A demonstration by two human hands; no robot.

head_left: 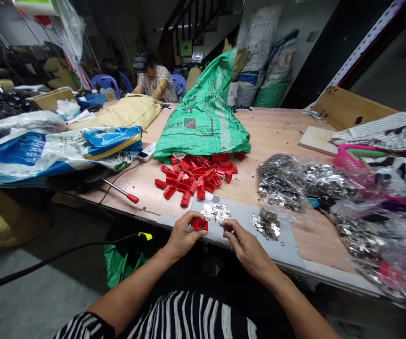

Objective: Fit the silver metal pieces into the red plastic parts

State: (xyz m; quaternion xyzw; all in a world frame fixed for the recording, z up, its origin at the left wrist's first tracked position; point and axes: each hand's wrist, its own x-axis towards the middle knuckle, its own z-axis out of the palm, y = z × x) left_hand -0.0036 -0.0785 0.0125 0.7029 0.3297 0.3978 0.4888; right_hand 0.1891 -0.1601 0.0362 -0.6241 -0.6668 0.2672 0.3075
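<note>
My left hand (pixel 184 234) grips a small red plastic housing (pixel 199 224) at the table's front edge, its open hollow side showing. To the right of it, my right hand (pixel 242 242) has thumb and forefinger pinched; whatever sits between the fingertips is too small to name. Just beyond the hands lies a small pile of shiny flat metal pieces (pixel 216 213) on a grey mat (pixel 236 221). A second, darker heap of metal parts (pixel 267 223) rests farther right. Many more red housings (pixel 189 176) spill from the mouth of a green woven sack (pixel 203 117).
Clear plastic bags of metal parts (pixel 282 181) and a pink basket (pixel 351 157) stand on the right. A red-handled tool (pixel 127 193) lies left, by a blue-and-white sack (pixel 40 155). Across the table a person (pixel 155 80) sits bent over. A black cable (pixel 65 256) crosses at lower left.
</note>
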